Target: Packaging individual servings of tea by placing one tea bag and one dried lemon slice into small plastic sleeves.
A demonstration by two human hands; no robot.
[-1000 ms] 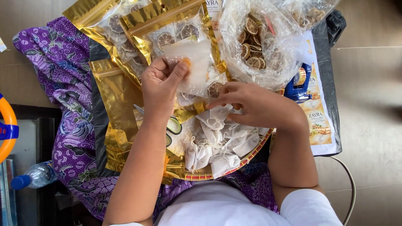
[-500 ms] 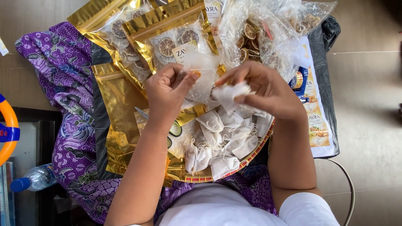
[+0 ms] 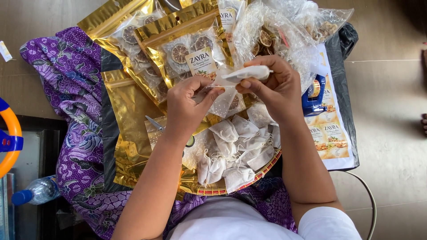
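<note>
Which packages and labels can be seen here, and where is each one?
Gold pouches: top centre, shiny, clear windows showing dried slices.
Pouch label: small pale rectangle on the front pouch.
Clear bag: top right, crinkled plastic.
Label sheet: right edge, white with yellow-orange pictures.
Small clear bag: between both hands.

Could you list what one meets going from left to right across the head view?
Orange ring → plastic bottle → purple cloth → gold pouch → left hand → right hand → blue tape dispenser → label sheet.
</note>
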